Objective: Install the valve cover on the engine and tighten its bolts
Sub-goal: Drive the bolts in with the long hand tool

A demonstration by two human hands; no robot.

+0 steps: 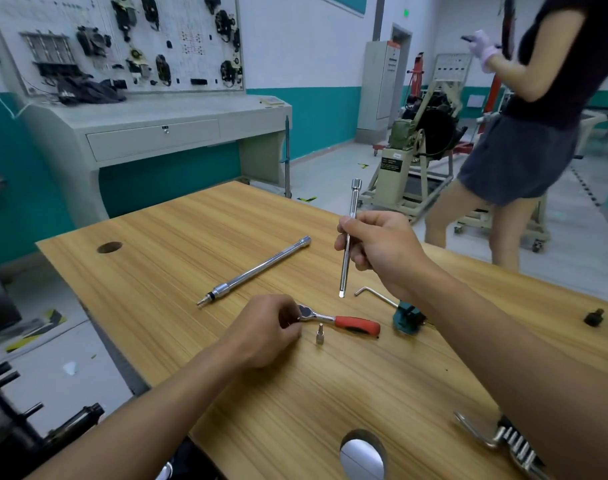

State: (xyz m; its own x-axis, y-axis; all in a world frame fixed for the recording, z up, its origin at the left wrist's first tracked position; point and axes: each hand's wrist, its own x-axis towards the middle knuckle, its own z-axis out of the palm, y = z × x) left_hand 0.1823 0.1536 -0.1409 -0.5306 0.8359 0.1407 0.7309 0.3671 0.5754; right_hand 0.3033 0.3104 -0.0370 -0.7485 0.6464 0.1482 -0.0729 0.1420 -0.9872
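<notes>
My right hand (378,251) grips a thin chrome extension bar (348,251) upright above the wooden table (178,271), socket end up. My left hand (264,329) rests on the table with its fingers curled at the head of a ratchet wrench (344,322) that has a red handle. A small bit socket (319,334) stands just right of that hand. A longer chrome extension bar (257,270) lies diagonally on the table behind. No valve cover is in view.
An Allen key (375,295), a teal object (408,315), a black knob (594,317) and a hex key set (510,445) lie on the table. Two cable holes (109,247) pierce the top. A person (524,140) stands beyond, near an engine stand (424,147).
</notes>
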